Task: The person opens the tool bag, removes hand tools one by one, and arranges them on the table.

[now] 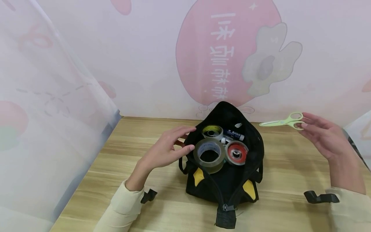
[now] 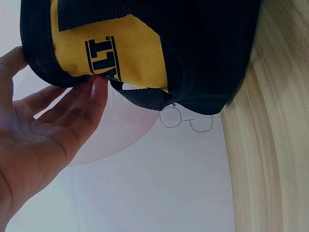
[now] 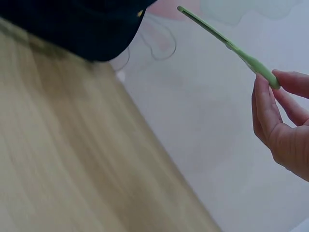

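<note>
A black fabric bag [image 1: 203, 190] with yellow panels stands unzipped on the table. My left hand [image 1: 171, 145] holds its left rim; in the left wrist view the fingers [image 2: 99, 89] touch the outside beside a yellow lettered panel [image 2: 140, 53]. Inside lie a wide brown tape roll [image 1: 218, 166], a red-cored clear tape roll [image 1: 244, 154], a smaller yellow-cored tape roll [image 1: 218, 129] and a dark blue tube [image 1: 236, 134] with a pale end. To the right, above the table, my right hand [image 1: 327, 137] pinches light green scissors [image 1: 290, 121] by the handle, blades pointing left toward the bag.
The wooden table [image 1: 116, 180] meets a printed pink and white cloth backdrop [image 1: 145, 64] at its back edge. Another cloth side [image 1: 43, 129] rises on the left. Black straps [image 1: 320, 197] hang at both wrists. The bag's zipper pull [image 1: 227, 207] lies at its near end.
</note>
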Demonstrator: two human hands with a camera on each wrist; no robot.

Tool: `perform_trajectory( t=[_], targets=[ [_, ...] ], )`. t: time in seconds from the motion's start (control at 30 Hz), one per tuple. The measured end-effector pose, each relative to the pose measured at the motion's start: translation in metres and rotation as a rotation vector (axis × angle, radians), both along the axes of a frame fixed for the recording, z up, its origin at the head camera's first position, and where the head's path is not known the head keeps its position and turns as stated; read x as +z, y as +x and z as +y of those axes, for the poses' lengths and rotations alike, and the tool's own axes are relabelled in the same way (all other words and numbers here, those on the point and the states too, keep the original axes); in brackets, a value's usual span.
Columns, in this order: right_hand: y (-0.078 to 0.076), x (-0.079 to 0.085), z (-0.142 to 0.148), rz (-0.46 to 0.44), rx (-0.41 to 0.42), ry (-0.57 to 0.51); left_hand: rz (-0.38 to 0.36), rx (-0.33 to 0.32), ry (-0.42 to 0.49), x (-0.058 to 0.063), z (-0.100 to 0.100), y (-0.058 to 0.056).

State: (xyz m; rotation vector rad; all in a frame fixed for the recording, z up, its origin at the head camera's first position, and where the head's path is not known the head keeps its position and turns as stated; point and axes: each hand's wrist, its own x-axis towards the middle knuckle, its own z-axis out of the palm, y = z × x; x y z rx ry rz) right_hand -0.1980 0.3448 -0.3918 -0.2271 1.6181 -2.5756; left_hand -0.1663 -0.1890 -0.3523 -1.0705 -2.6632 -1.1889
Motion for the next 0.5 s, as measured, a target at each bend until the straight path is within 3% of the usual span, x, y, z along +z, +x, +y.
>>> perform_trajectory(
  t=[0.27,0.5],
  targets=[
    [-0.003,-0.023,0.021,-0.024,0.011,0.065,-0.002,-0.004,0.007,0.0,0.001,0.001],
    [-0.006,-0.046,0.037,-0.005,0.144,0.011,-0.015,-0.005,0.01,0.0,0.0,0.002]
  ],
)
